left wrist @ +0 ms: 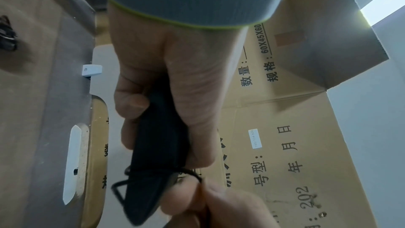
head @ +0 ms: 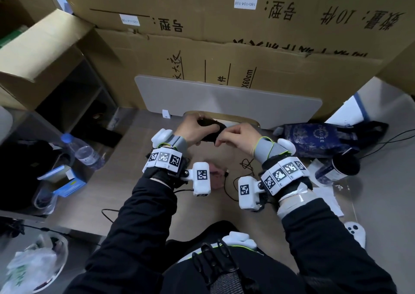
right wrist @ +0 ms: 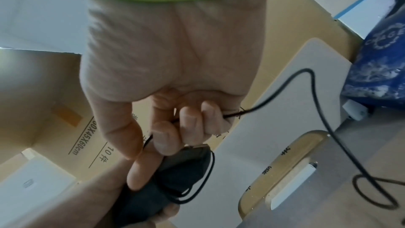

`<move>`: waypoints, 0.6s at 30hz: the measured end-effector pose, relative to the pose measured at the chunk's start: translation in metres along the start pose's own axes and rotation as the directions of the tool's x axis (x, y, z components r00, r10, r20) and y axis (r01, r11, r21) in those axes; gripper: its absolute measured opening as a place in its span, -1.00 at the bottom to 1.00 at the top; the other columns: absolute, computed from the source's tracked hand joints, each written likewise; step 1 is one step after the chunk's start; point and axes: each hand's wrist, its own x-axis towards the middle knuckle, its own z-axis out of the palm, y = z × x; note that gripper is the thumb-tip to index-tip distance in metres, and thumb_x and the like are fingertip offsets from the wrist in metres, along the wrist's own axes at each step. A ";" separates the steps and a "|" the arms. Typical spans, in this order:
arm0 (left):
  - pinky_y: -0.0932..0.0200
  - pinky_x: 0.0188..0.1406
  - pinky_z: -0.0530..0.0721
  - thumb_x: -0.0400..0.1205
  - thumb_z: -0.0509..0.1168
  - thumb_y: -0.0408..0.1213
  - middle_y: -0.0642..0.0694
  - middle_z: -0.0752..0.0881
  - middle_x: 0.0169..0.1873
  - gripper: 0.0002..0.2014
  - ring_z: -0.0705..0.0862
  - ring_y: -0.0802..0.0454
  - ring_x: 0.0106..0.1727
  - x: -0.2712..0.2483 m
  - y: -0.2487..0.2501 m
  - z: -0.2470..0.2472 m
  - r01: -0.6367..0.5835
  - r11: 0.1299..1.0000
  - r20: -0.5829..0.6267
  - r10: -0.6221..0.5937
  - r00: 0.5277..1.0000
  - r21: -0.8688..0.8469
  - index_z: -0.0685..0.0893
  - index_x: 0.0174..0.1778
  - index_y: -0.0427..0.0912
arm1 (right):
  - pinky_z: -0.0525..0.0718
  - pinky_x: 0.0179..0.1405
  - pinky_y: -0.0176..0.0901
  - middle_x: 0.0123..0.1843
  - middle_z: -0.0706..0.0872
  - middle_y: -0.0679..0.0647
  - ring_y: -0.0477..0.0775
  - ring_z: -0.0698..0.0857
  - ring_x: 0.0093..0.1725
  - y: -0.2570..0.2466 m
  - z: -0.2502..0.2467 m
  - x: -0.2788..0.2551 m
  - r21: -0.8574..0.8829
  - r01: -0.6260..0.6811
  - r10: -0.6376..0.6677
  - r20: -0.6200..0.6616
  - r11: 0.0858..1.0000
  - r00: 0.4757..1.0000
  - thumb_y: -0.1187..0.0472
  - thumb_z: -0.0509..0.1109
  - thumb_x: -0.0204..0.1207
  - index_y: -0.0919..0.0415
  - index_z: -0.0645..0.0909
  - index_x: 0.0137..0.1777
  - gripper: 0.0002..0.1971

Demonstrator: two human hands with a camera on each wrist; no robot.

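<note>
The left hand [head: 190, 128] is wrapped round a black rounded plastic device [head: 211, 130], thumb on one side and curled fingers on the other. The left wrist view shows this clamp plainly, with the device [left wrist: 160, 145] sticking out past the fingertips. The device is held in the air above the grey-brown desk top [head: 157, 192], just in front of the pale grey partition panel [head: 224, 96] and over the gold-rimmed cutout at the desk's far edge.

The right hand [head: 238, 136] sits just beside it, almost touching, its fingers curled inward on a thin black cable [right wrist: 311, 93]. The cable is pinched between thumb and fingers close to the device's end. In the right wrist view a few loops of cable lie round the device [right wrist: 175, 176], and the left hand's fingers [right wrist: 140, 174] show beneath it. From the right hand's little-finger side the cable swings out and drops to the desk, where it lies in loose coils [head: 247, 165].

Around the work: stacked brown cardboard boxes with printed lettering [head: 224, 46] stand behind the partition, a clear plastic water bottle with a blue cap [head: 83, 151] lies to the left, and a dark blue patterned bag [head: 314, 136] rests on the right.
</note>
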 end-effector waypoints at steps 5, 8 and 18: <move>0.27 -0.60 0.43 0.59 0.42 -0.09 -0.06 0.74 -0.20 -0.82 0.59 0.04 -0.31 -0.001 0.006 -0.003 -0.021 0.999 0.089 0.018 0.996 0.043 0.82 0.02 -0.06 | 0.50 -0.31 -0.48 -0.41 0.65 0.01 -0.25 0.54 -0.44 0.003 -0.003 0.002 0.084 0.104 -0.090 -0.163 0.991 0.983 0.28 0.59 0.42 0.19 0.72 -0.30 -0.88; 0.26 -0.54 0.38 0.63 0.36 -0.09 -0.07 0.62 -0.42 -0.79 0.52 0.01 -0.40 -0.008 0.007 -0.001 0.017 0.999 0.156 -0.011 0.988 -0.037 0.75 -0.19 -0.15 | 0.53 -0.31 -0.46 -0.39 0.64 -0.01 -0.23 0.55 -0.42 0.012 -0.008 0.006 0.193 0.162 -0.104 -0.280 0.968 0.954 0.26 0.69 0.31 0.19 0.73 -0.25 -0.83; 0.36 -0.58 0.47 0.57 0.47 0.08 -0.07 0.67 -0.40 -0.65 0.62 0.08 -0.45 -0.005 0.015 0.011 0.071 0.918 0.046 -0.058 0.997 -0.390 0.70 -0.11 -0.17 | 0.34 -0.70 -0.40 -0.48 0.63 0.00 -0.09 0.43 -0.59 0.020 0.007 0.010 0.302 -0.110 0.208 -0.315 0.947 0.926 0.57 0.23 0.55 0.23 0.63 -0.22 -0.71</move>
